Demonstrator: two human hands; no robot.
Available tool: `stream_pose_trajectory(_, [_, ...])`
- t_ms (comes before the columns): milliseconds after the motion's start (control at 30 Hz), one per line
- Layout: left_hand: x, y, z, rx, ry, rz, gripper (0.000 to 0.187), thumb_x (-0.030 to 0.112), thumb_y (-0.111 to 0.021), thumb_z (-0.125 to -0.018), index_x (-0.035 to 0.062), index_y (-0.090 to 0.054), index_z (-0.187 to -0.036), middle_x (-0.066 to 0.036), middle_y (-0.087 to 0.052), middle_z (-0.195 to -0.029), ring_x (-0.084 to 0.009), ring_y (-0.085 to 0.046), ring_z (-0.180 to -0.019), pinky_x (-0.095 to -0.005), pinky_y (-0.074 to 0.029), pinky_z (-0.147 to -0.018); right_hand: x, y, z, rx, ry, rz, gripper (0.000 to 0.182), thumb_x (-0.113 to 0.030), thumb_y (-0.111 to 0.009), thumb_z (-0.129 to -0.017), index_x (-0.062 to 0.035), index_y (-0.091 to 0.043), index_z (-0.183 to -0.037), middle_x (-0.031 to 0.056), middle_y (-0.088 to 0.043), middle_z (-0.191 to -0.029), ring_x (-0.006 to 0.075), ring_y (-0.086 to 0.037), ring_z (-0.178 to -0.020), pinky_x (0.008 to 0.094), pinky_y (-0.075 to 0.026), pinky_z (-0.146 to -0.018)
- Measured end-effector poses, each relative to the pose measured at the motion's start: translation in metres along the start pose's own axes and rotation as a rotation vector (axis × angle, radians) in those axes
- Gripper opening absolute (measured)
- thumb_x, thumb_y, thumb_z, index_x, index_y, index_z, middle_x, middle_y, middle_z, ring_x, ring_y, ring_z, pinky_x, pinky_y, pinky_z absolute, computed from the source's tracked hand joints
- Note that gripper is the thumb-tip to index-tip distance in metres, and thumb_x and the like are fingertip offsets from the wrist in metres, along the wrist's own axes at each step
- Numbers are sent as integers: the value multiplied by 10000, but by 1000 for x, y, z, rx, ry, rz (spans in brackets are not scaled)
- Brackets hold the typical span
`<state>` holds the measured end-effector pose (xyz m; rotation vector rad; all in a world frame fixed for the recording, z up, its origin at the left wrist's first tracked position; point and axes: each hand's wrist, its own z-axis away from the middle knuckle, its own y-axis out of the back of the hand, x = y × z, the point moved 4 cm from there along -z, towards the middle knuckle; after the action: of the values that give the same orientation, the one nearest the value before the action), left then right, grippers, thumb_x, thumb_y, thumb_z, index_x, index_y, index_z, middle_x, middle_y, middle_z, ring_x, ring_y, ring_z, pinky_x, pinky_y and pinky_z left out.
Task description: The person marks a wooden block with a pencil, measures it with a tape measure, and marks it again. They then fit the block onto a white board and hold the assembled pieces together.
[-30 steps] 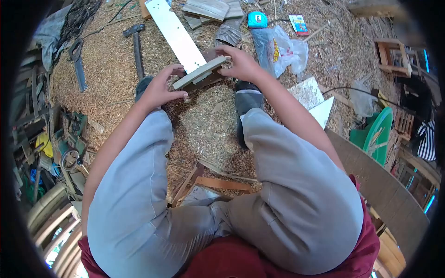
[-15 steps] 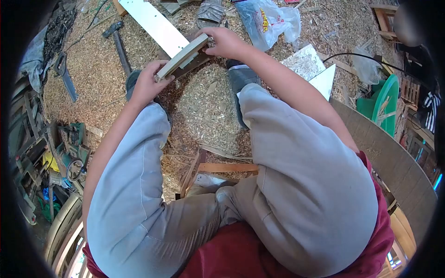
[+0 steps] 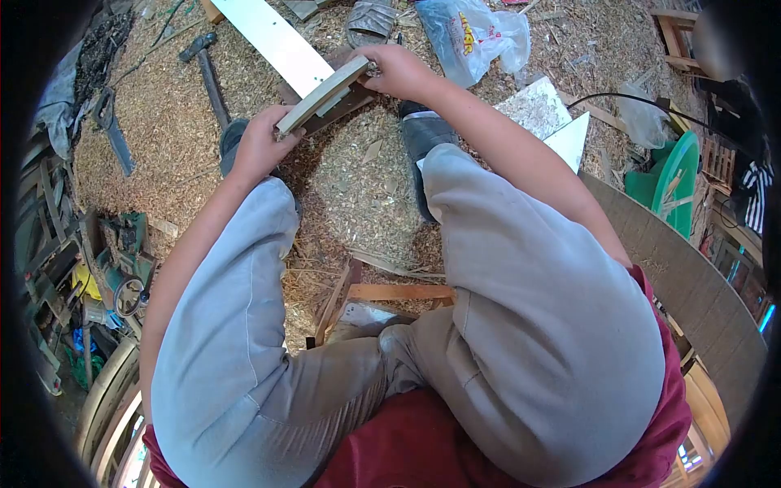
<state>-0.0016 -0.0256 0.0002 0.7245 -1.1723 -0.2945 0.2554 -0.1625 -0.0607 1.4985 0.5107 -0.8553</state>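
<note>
A curved wooden piece (image 3: 324, 94) is held up between my two hands, tilted with its right end higher. My left hand (image 3: 264, 145) grips its lower left end. Around its upper right end are the fingers of my right hand (image 3: 392, 71). Just beneath the piece lies a darker wooden board (image 3: 346, 106), partly hidden by it. A long white board (image 3: 272, 42) runs from the top edge down to behind the curved piece.
A hammer (image 3: 210, 80) and a handsaw (image 3: 112, 132) lie on the wood shavings at the left. A plastic bag (image 3: 480, 41), white offcuts (image 3: 533, 111) and a green basin (image 3: 677, 183) are at the right. A wide curved plank (image 3: 675, 276) runs along my right side.
Both hands still hold the curved piece, which has turned slightly and shifted a little. The rest of the scene is nearly the same.
</note>
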Motion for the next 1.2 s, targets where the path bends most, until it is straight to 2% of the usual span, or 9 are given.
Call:
stream_pose_trajectory(167, [-3, 0, 1, -12, 13, -31, 385, 116, -839, -903, 21, -758, -1267, -173, -765, -1128, -350, -748, -1073, -418, -569, -976, -4, 2, 0, -24, -29, -12, 430, -128, -848, -825, -183, -759, -1242, 152, -803, -1127, 394, -755, -1093, 494, -608, -938])
stream_pose_trajectory(567, [-4, 1, 5, -18, 74, -80, 398, 134, -848, -894, 37, -760, -1270, -170, -763, -1160, -363, -743, -1091, -429, -571, -987, -5, 2, -1, -26, -16, 60, 458, -160, -846, -840, -177, -741, -1285, 165, -798, -1120, 403, -752, -1083, 512, -607, -934])
stream_pose_trajectory(1200, [-15, -6, 6, -4, 68, -41, 355, 148, -831, -928, 36, -756, -1256, -173, -765, -1159, -372, -744, -1073, -424, -573, -959, -8, 0, 0, -23, -15, 53, 436, -139, -861, -830, -165, -748, -1250, 166, -799, -1110, 405, -756, -1082, 515, -609, -933])
